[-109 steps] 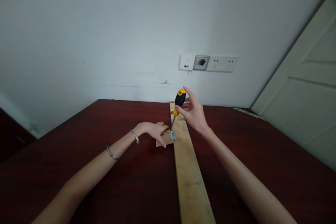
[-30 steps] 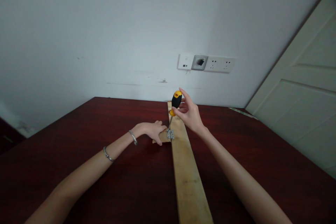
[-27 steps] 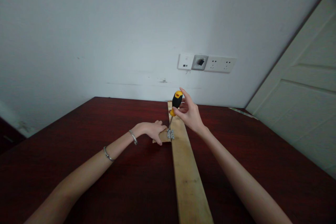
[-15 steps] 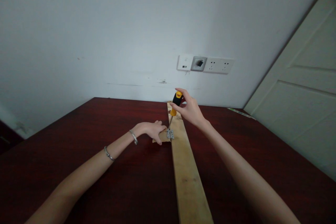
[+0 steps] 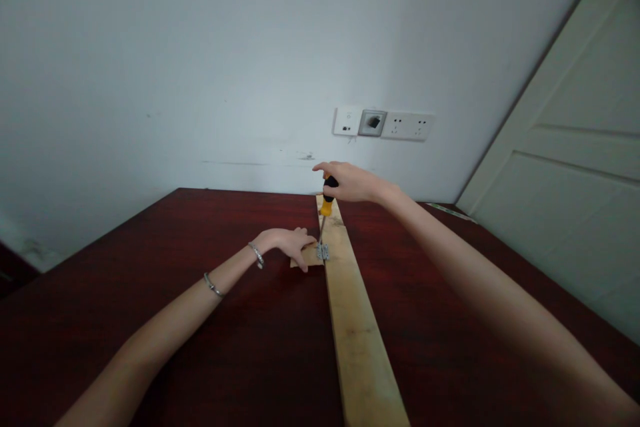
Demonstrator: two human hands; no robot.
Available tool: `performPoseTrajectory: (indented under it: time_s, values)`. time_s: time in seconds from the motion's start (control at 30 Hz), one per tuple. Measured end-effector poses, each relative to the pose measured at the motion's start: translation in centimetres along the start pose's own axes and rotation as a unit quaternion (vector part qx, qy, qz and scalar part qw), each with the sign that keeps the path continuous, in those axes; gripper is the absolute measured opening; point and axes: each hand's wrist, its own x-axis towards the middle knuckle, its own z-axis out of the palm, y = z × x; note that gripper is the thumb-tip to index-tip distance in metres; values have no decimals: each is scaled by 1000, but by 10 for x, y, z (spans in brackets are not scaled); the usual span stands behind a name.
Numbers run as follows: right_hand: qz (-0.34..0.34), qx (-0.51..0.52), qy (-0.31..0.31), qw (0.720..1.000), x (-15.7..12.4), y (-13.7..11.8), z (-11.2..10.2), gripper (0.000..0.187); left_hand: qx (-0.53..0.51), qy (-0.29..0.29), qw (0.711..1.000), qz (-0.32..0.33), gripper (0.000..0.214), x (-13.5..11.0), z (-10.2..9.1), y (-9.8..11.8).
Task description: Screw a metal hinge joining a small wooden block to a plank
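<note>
My right hand (image 5: 350,182) is wrapped over the top of a yellow-and-black screwdriver (image 5: 327,198), which stands nearly upright. Its tip rests on a small metal hinge (image 5: 323,252). The hinge joins a long pale wooden plank (image 5: 353,327) to a small wooden block (image 5: 309,257) at its left. My left hand (image 5: 287,243) lies flat on that block with fingers stretched toward the hinge. Two thin bracelets ring my left forearm. Most of the screwdriver handle is hidden by my right hand.
Everything lies on a dark red wooden table (image 5: 150,280) pushed against a white wall. A row of wall sockets (image 5: 383,124) sits above the plank's far end. A white door (image 5: 575,167) stands at the right. A thin strip (image 5: 447,211) lies at the table's far right edge.
My right hand has turned over the screwdriver handle, from fingers pinching its side to the palm covering its top, with the elbow raised. My left hand has stayed on the block.
</note>
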Motion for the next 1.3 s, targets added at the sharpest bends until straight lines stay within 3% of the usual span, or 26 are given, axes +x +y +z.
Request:
performPoseTrajectory:
  time_s: [0.23,0.5,1.3]
  values:
    - [36,-5,-14,999,0,4,0,35,-3,3,1000,12,96,3,1,-6]
    - [60,-35,-6,998,-2,3,0,40,6,6,1000,27,94,2,0,-5]
    - [74,-67,-13,995,-2,-7,3,43,1,-8,1000,15,94,2,0,-4]
